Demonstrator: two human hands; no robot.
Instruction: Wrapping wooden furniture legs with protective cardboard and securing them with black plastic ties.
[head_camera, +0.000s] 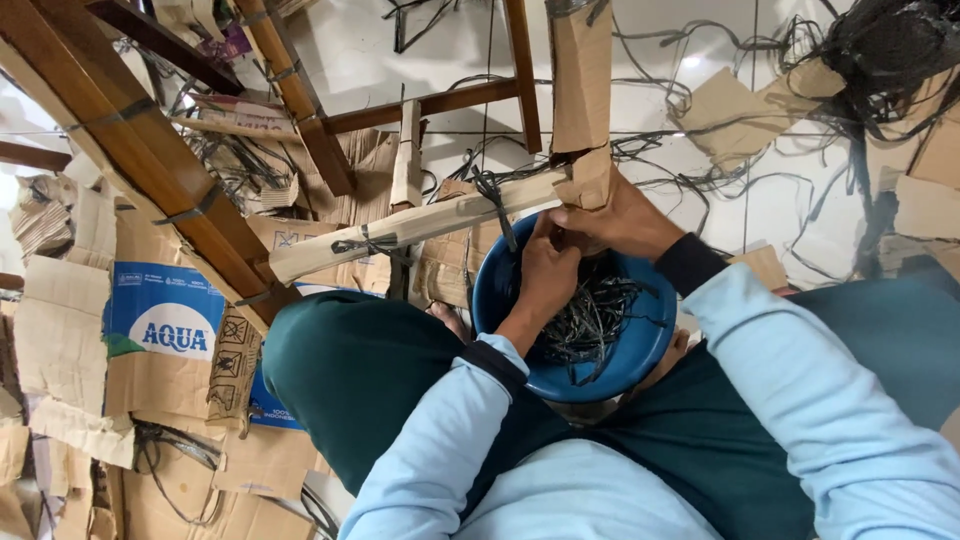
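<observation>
A cardboard-wrapped wooden rail (420, 225) runs across the person's lap, just above a blue bowl (640, 350) that sits between the knees and holds a tangle of cut black plastic strap pieces (590, 320). Both hands meet at the spot where this rail joins a cardboard-wrapped upright post (580, 80): the left hand (548, 268) reaches up over the bowl with its fingers pinched closed at the joint, apparently on a strap end, though what exactly it holds is hidden; the right hand (625, 218) is wrapped around the cardboard at the corner, bracing it. A black strap (495, 205) is still tied round the rail just left of the hands, and another band (362, 243) circles it further along. The step in hand looks like stripping the binding from the joint, with the loosened bits dropped into the bowl; I judge that the next move calls for a firm hold on the wrapped corner while the strap end is pulled free, then attention to the two bands that remain. Around this lie bare brown furniture legs (150, 160), flattened cardboard sheets (160, 330), one with a blue printed panel, and loose black straps strewn over the pale tiled floor (720, 210).
</observation>
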